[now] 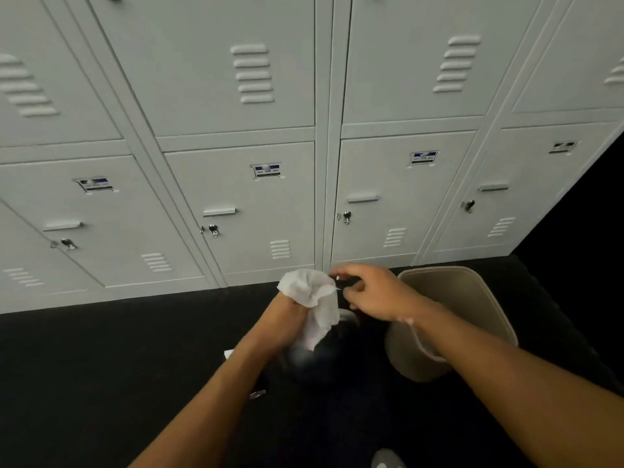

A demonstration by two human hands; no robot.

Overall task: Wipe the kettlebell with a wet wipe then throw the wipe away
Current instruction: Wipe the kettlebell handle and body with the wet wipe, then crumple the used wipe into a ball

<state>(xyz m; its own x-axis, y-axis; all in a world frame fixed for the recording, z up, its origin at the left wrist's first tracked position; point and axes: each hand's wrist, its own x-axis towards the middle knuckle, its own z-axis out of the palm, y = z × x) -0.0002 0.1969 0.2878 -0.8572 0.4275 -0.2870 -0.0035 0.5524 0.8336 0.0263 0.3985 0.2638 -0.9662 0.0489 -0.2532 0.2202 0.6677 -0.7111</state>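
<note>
Left hand grips wipe; right hand pinches it.

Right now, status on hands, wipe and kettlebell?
Left hand shut on wet wipe. Right hand gripping handle of the dark kettlebell, body barely visible. Beige bin beside right forearm, path open.

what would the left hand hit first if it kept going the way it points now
Likely the lockers. The left hand, gripping the wet wipe, points up and away toward their base. Depth is unclear, and the dark kettlebell sits close beside it.
</note>
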